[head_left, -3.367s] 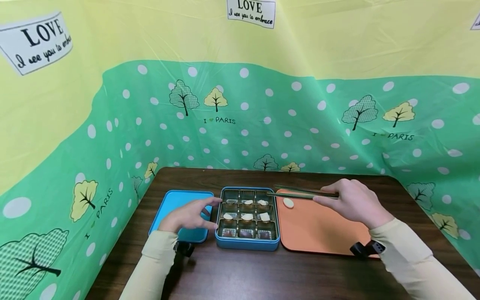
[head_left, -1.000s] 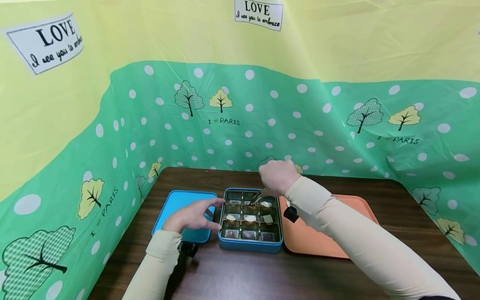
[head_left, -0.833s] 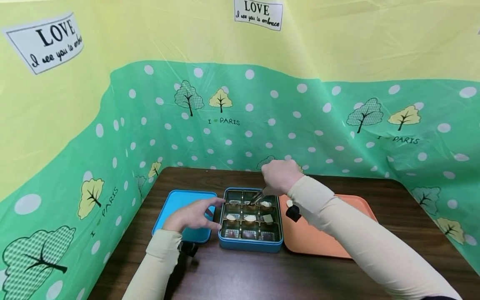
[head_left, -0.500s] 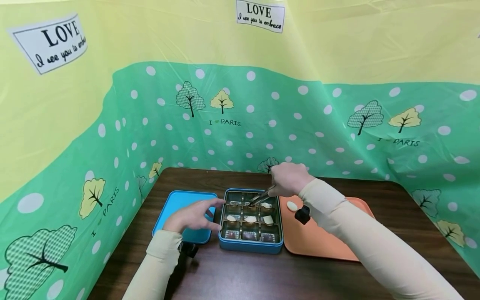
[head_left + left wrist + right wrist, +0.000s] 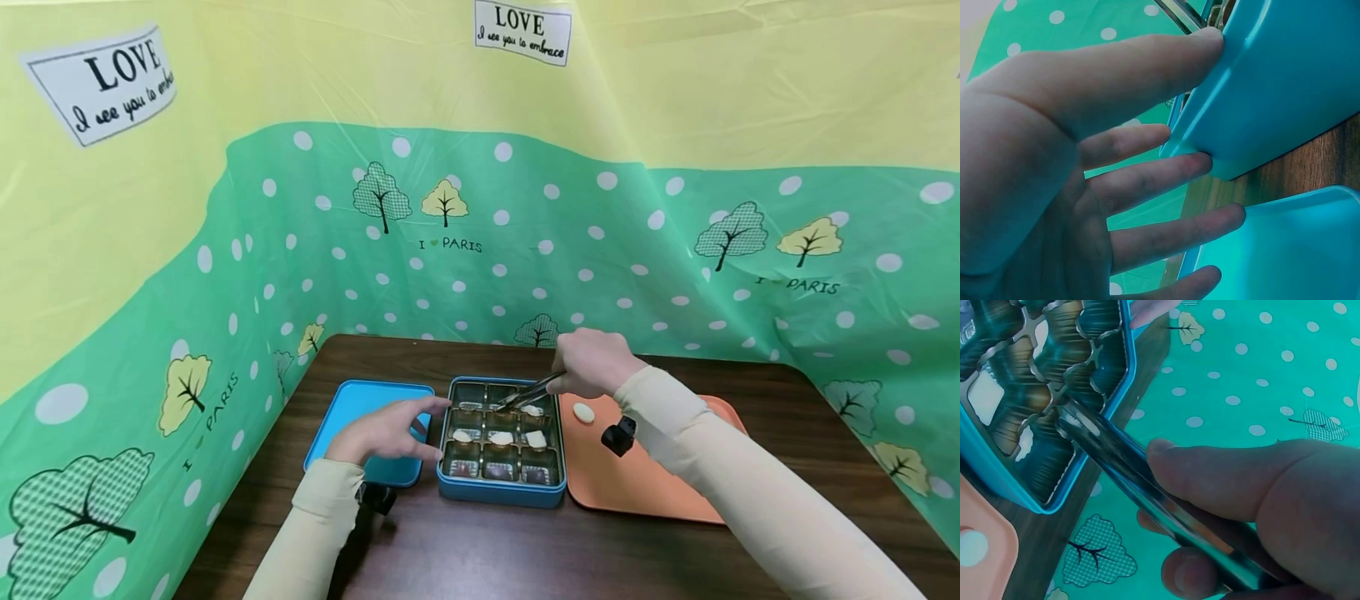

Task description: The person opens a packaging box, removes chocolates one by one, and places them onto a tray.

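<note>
Slim, shiny dark chopsticks (image 5: 534,391), pinched in the right hand (image 5: 596,362), slant leftward and down, tips at the back row of the blue rectangular nine-compartment box (image 5: 501,493); the left hand (image 5: 384,431), fingers spread, touches its side. Yellow-green printed cloth (image 5: 450,287) reads "LOVE" and "PARIS".

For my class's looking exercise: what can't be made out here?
Head view: the cream right sleeve hides part of the rectangular orange tray; the left hand covers part of the shallow blue lid.

Head and right wrist views: the right hand hides the held end of the shiny two-pronged metal tool; anything between its tips is too small or blurred.

Left wrist view: the wall of the blue rectangular box hides most of its inside.
</note>
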{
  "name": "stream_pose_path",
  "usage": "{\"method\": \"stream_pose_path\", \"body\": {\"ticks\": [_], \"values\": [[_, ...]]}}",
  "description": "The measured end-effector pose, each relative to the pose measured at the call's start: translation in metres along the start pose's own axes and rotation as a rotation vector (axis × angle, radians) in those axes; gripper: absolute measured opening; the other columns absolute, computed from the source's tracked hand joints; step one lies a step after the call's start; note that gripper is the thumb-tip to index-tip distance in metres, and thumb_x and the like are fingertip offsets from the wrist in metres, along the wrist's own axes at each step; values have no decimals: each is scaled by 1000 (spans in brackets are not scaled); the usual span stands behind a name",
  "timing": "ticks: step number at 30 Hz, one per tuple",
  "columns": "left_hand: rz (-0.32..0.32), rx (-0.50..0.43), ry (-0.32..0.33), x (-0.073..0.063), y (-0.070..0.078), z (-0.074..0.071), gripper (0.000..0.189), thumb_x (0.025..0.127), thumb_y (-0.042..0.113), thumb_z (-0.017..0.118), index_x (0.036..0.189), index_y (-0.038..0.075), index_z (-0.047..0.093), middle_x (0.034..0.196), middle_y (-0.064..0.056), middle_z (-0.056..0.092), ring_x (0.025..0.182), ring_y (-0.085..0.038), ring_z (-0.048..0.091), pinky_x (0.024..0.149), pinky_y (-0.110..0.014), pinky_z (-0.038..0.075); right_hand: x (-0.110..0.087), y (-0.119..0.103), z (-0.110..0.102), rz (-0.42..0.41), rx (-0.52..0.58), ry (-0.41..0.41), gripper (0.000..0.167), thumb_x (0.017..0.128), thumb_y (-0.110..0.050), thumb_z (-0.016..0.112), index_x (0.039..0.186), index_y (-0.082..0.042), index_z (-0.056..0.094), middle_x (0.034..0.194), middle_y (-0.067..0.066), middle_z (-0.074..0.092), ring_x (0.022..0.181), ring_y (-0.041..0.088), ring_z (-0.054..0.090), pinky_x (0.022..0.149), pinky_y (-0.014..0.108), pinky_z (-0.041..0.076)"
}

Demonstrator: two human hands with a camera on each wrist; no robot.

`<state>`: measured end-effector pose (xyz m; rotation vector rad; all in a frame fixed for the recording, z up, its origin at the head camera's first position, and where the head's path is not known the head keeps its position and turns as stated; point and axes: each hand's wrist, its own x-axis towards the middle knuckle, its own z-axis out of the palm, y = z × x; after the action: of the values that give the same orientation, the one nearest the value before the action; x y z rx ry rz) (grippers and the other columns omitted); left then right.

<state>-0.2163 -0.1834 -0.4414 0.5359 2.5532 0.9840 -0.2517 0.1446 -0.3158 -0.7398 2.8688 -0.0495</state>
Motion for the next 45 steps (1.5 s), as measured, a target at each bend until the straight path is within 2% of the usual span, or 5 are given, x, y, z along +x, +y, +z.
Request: {"method": "stream_pose_path", "body": {"ticks": [18, 28, 34, 41, 45], "values": [[0, 3, -1, 1, 0, 0, 80, 88, 27, 88, 156, 18, 49, 150, -13, 56, 113, -35, 67, 95, -55, 57, -6, 9, 5, 6, 48, 49, 14, 94, -36, 81, 99, -25, 86, 90, -9, 77, 74, 10, 67, 58, 35, 54], [0, 3, 0, 1, 0, 1, 80, 88, 27, 88, 156, 16, 49, 150, -12, 56, 111, -32, 67, 96, -55, 56, -10, 5, 1, -8, -16, 45, 24, 93, -37, 81, 71, -29, 78, 58, -9, 61, 57, 13, 54, 48, 29, 37], [-10, 9, 4, 0, 1, 1, 79, 88, 27, 88, 156, 18, 50, 149, -10, 57, 111, -31, 67, 95, -55, 57, -8, 0, 4, 3, -44, 43, 17, 92, -37, 82, 78, -27, 81, 63, -9, 62, 59, 12, 56, 49, 30, 41], [-16, 1, 3, 0, 0, 1, 79, 87, 28, 89, 156, 19, 49, 149, -10, 56, 112, -32, 67, 95, -56, 57, -8, 2, 8, 8, -21, 52, 24, 94, -36, 81, 71, -28, 79, 56, -8, 61, 53, 13, 54, 46, 28, 33], [-21, -1, 3, 1, 0, 1, 80, 87, 28, 89, 156, 19, 49, 149, -10, 56, 113, -33, 66, 95, -57, 57, -11, 9, 13, 13, 52, 67, 11, 94, -35, 81, 92, -26, 86, 77, -9, 73, 64, 13, 61, 49, 30, 45]]}}
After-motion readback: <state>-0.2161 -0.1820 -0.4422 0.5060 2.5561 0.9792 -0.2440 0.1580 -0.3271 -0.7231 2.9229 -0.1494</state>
